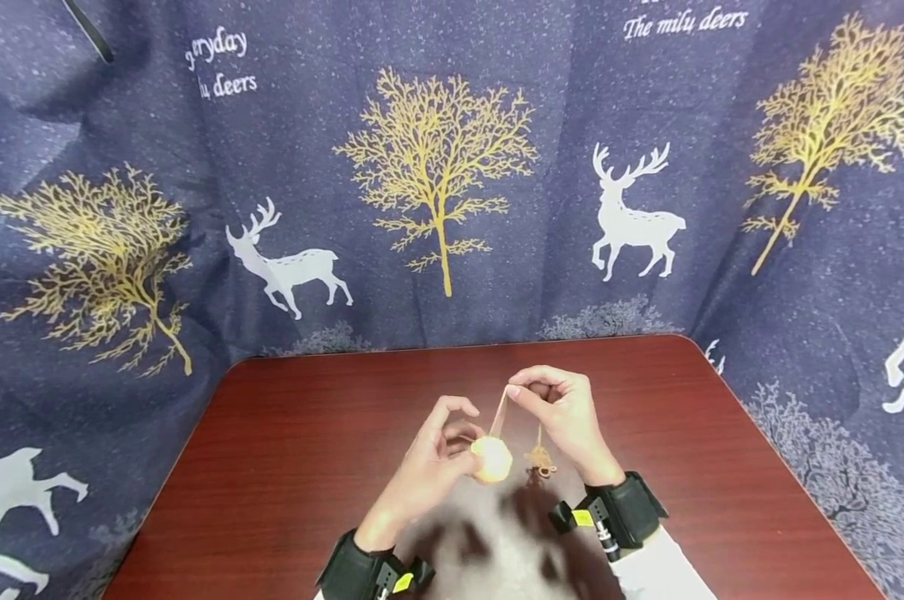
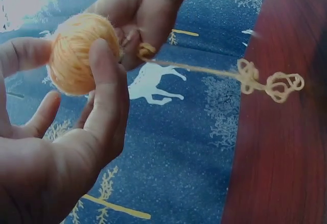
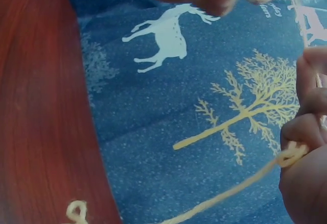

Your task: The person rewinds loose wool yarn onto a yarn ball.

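Note:
A ball of pale yellow yarn (image 1: 492,460) is held between the thumb and fingers of my left hand (image 1: 429,471), over the middle of the table. In the left wrist view the yarn ball (image 2: 76,55) looks round and neatly wound. Up and to the right of it, my right hand (image 1: 567,412) pinches the yarn between thumb and forefinger. A taut strand (image 1: 500,414) runs from the ball to those fingertips. Below the right hand dangles a tail of yarn ending in tangled loops (image 1: 541,460); the left wrist view shows these loops (image 2: 278,86) well.
Under both hands lies a reddish-brown wooden table (image 1: 287,467) with rounded far corners. A blue curtain (image 1: 489,208) printed with white deer and golden trees hangs behind and at both sides. Black straps (image 1: 631,508) with small cameras circle both wrists.

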`<state>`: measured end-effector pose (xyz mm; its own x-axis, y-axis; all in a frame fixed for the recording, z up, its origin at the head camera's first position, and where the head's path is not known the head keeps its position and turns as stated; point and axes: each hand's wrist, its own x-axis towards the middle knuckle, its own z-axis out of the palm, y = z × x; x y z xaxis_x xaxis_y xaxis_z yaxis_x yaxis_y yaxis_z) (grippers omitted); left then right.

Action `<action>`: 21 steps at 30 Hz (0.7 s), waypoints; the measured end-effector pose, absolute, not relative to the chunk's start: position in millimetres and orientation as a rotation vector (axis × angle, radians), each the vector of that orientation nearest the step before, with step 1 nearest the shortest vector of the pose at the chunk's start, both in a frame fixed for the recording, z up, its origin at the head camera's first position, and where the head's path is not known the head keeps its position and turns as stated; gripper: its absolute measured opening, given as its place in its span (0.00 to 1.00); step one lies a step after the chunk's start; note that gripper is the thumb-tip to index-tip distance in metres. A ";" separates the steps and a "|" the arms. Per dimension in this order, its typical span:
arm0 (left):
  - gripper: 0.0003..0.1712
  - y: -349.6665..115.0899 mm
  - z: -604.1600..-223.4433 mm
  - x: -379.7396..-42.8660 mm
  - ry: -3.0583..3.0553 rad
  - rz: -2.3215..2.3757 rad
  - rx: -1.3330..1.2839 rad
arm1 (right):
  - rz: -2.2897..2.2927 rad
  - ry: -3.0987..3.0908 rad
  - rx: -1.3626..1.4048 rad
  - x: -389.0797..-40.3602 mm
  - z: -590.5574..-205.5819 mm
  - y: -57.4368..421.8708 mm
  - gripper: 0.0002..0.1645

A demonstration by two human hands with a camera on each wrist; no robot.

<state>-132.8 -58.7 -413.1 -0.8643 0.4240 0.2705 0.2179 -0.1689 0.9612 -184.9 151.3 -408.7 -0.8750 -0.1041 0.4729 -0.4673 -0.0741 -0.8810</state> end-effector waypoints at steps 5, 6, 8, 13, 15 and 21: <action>0.18 -58.8 -410.0 -131.8 1.901 2.206 0.808 | 2.021 -1.955 0.611 -188.2 -410.1 150.2 0.07; 0.18 -59.1 -409.2 -131.9 1.877 2.224 0.839 | 2.024 -1.968 0.620 -188.7 -411.1 149.3 0.07; 0.19 -59.4 -408.0 -131.9 1.811 2.259 0.885 | 2.031 -1.998 0.640 -189.4 -413.0 147.5 0.07; 0.15 -61.4 -408.5 -131.7 1.599 2.351 0.855 | 2.007 -1.980 0.641 -188.9 -411.5 145.6 0.06; 0.17 -63.1 -409.4 -131.7 1.501 2.390 0.855 | 1.977 -1.971 0.634 -188.2 -409.3 145.6 0.06; 0.22 -66.5 -407.9 -134.5 1.215 2.469 0.972 | 1.939 -2.099 0.654 -185.0 -411.1 142.2 0.04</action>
